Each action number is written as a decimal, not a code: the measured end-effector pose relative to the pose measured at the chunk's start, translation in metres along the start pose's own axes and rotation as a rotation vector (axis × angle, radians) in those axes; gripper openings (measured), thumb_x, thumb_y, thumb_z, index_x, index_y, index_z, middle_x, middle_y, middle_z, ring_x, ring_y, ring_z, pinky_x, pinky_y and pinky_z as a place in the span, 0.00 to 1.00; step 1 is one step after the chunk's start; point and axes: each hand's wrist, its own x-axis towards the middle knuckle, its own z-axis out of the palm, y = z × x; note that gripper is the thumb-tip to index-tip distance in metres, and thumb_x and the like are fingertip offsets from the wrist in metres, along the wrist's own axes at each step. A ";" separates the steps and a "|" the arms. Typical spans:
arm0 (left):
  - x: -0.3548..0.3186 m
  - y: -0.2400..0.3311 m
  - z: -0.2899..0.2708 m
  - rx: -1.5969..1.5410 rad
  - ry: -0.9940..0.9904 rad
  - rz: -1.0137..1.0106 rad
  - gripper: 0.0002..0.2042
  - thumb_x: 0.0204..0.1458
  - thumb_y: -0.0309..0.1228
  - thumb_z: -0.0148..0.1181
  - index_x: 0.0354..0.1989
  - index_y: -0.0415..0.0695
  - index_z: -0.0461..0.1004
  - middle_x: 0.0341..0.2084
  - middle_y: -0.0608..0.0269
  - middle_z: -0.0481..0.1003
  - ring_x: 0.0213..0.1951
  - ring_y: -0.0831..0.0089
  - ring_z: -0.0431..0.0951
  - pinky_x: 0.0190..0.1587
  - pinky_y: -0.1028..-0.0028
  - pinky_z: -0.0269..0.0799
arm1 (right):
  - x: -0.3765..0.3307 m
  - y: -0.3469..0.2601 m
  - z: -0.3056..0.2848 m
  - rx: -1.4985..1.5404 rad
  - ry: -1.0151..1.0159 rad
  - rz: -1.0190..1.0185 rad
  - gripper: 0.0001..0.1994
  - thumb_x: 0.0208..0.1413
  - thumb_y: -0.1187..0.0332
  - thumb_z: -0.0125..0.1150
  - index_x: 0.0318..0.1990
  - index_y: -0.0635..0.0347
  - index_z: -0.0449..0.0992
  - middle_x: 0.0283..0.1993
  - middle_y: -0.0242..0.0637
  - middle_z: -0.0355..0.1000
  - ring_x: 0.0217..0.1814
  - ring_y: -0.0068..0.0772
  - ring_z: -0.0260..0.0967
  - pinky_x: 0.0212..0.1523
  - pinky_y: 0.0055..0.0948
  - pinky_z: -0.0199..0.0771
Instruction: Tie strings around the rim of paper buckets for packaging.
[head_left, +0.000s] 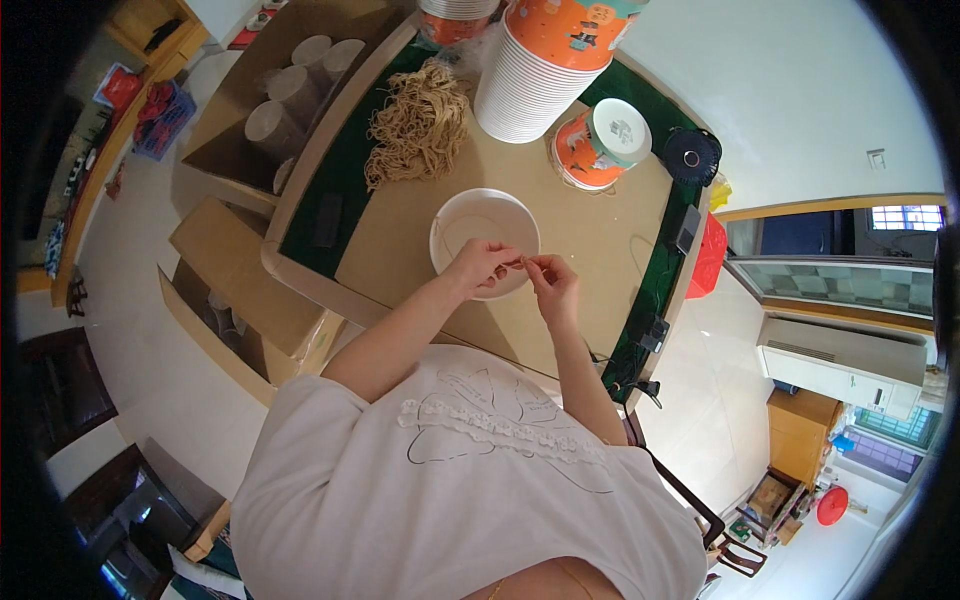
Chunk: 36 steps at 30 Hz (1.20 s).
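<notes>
A white paper tub [462,222] stands on the brown board near the table's front edge, its open top facing me. Over its right rim, my left hand [484,266] and my right hand [552,284] meet fingertip to fingertip. Both are closed in a pinch on what looks like a thin tan string, mostly hidden by the fingers. A faint strand shows inside the tub. Beyond it lies a loose heap of tan string [420,125]. To the right of the heap rises a tall stack of nested white tubs [530,95], the top one printed orange.
Upside down at the right sits an orange printed tub [585,155] with string round its rim. A small black fan [692,157] and dark devices with cables line the table's right edge. Cardboard boxes [230,150] holding pale cylinders stand left of the table.
</notes>
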 end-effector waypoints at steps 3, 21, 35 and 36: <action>-0.001 0.000 0.000 0.067 0.014 0.066 0.06 0.48 0.28 0.59 0.33 0.42 0.77 0.24 0.68 0.76 0.18 0.85 0.66 0.18 0.84 0.59 | 0.000 0.001 0.000 0.015 -0.003 0.020 0.05 0.52 0.71 0.60 0.32 0.63 0.75 0.23 0.25 0.69 0.21 0.12 0.58 0.21 0.15 0.58; -0.011 0.000 0.016 0.642 0.265 0.510 0.06 0.44 0.28 0.58 0.29 0.41 0.78 0.24 0.56 0.77 0.28 0.70 0.78 0.34 0.72 0.73 | -0.003 -0.023 -0.001 -0.226 0.005 -0.180 0.07 0.47 0.73 0.63 0.32 0.63 0.73 0.28 0.36 0.69 0.20 0.23 0.62 0.22 0.23 0.65; -0.004 -0.005 0.006 0.640 0.203 0.472 0.06 0.49 0.26 0.57 0.32 0.36 0.76 0.24 0.62 0.77 0.27 0.81 0.74 0.32 0.78 0.71 | -0.005 -0.037 -0.002 -0.332 -0.018 -0.285 0.08 0.45 0.75 0.62 0.35 0.58 0.73 0.33 0.37 0.68 0.21 0.29 0.64 0.21 0.26 0.66; -0.004 -0.006 0.006 0.634 0.198 0.475 0.06 0.49 0.26 0.57 0.32 0.36 0.76 0.24 0.63 0.77 0.27 0.81 0.74 0.31 0.79 0.71 | -0.005 -0.039 -0.002 -0.306 0.008 -0.276 0.08 0.45 0.76 0.62 0.34 0.58 0.72 0.33 0.37 0.68 0.22 0.29 0.65 0.21 0.27 0.66</action>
